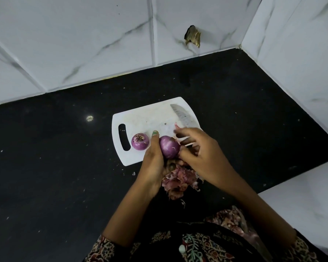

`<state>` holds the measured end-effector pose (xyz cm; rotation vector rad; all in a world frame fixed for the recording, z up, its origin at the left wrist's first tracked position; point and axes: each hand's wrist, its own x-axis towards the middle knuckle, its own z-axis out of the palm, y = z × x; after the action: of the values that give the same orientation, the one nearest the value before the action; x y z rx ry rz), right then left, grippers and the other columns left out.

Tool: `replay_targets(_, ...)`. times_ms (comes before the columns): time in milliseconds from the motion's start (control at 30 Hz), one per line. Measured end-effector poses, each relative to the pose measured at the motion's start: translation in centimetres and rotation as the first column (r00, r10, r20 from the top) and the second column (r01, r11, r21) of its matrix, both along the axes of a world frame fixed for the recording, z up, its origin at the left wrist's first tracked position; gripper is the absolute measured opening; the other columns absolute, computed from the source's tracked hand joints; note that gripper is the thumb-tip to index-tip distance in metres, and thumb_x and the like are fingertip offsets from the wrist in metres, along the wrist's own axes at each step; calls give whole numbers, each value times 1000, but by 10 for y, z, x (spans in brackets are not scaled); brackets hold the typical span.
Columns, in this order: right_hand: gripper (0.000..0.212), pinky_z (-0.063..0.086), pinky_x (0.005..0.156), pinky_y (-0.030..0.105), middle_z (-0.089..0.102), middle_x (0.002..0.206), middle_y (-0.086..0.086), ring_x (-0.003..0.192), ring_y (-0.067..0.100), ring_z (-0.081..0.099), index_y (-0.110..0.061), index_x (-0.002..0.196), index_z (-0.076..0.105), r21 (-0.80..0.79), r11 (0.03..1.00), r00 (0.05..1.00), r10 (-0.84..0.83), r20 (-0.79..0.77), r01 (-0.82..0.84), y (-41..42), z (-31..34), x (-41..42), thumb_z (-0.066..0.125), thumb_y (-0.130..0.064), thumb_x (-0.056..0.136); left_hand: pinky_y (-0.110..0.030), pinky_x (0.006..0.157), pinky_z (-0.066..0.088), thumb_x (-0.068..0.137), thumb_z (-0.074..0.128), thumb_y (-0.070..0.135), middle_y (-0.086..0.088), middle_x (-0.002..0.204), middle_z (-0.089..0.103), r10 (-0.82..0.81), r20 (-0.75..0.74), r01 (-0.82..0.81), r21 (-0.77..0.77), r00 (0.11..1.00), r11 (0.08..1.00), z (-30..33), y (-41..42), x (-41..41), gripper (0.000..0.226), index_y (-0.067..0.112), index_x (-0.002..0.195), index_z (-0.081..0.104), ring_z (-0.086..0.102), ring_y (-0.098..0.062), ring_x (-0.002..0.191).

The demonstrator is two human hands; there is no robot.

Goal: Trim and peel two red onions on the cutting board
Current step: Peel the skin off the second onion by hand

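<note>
— Left hand (153, 159) curled round red onion (169, 147), held above near edge of cutting board (140, 118); right hand (195, 148) pinched at its skin.

— And handling?

— Probably firm, light, slick once bared; papery skin brittle. Best gripped across the middle. Second onion (140, 141) sat on board, knife (183, 116) beside.

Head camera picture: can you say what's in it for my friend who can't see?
Two hands work on a red onion: the left hand grips it, the right hand picks at it. Another onion and a knife lie on the white cutting board.
</note>
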<state>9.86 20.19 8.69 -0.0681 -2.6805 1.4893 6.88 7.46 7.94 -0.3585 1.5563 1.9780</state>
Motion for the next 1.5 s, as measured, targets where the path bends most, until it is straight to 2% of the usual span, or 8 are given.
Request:
replay_targets(233, 26, 55, 69, 22, 68, 93, -1, 79, 7, 66, -11, 95, 70, -39, 999, 998, -27, -62, 24, -9, 5, -1, 78, -20, 72, -37, 88, 56, 102, 29, 50, -13, 102, 73, -34, -129, 15, -147, 991, 989, 0, 0, 1, 54, 9, 112, 63, 71, -20, 96)
replay_targets(567, 10, 49, 70, 13, 70, 74, -6, 71, -2, 65, -8, 80, 71, -258, 962, 994, -68, 83, 88, 6, 2, -7, 66, 1, 81, -14, 43, 43, 102, 27, 51, 1, 59, 69, -18, -22, 15, -111, 1000, 994, -1, -1, 0, 52, 15, 91, 63, 60, -4, 45)
replay_targets(700, 22, 38, 62, 10, 52, 71, -16, 63, -4, 52, -19, 75, 58, -166, 983, 996, -87, -9, 84, -6, -4, 2, 52, -18, 95, -15, 46, 47, 100, 25, 56, 2, 66, 72, -20, 40, 22, -72, 999, 997, -5, -4, -2, 54, 19, 98, 65, 64, -4, 51)
replay_targets(800, 22, 46, 75, 17, 60, 98, -9, 92, 4, 60, -17, 96, 61, -93, 995, 998, -29, -58, 23, -12, -8, 7, 64, -37, 86, -19, 53, 52, 101, 23, 54, 0, 74, 75, -66, 39, 68, -57, 997, 996, -4, -4, -2, 56, 20, 96, 67, 70, -6, 62)
replay_targets(1000, 2, 45, 74, 13, 62, 87, -13, 87, 0, 59, -14, 89, 65, -123, 989, 990, -90, -107, 77, -6, -10, 0, 66, -15, 87, -20, 54, 52, 94, 41, 55, -5, 81, 74, -192, 112, 188, 41, 975, 981, 8, -7, -2, 48, 17, 112, 64, 69, -9, 62)
replay_targets(1300, 38, 44, 55, 18, 60, 65, -3, 60, 7, 58, -16, 76, 62, -242, 940, 967, -253, -17, 242, 5, -6, 2, 37, -30, 100, -22, 51, 42, 100, 22, 49, -8, 70, 67, -166, 302, 112, 188, 939, 976, 5, -13, -7, 53, 11, 105, 58, 51, -12, 54)
replay_targets(1400, 22, 46, 67, 14, 62, 79, -15, 74, -3, 61, -21, 97, 65, -213, 951, 969, -240, -53, 224, 4, -8, 3, 44, -16, 100, -23, 54, 43, 100, 23, 45, -9, 78, 69, -205, 281, 150, 203, 938, 967, 4, -14, -8, 52, 9, 102, 60, 58, -13, 57)
replay_targets(1500, 43, 51, 83, 23, 63, 107, -9, 97, 5, 61, -32, 112, 58, -192, 970, 983, -168, -71, 152, 6, -10, 2, 47, 4, 91, -22, 57, 47, 99, 30, 52, -9, 84, 72, -215, 241, 173, 184, 946, 968, 2, -13, -6, 51, 12, 100, 61, 66, -13, 60)
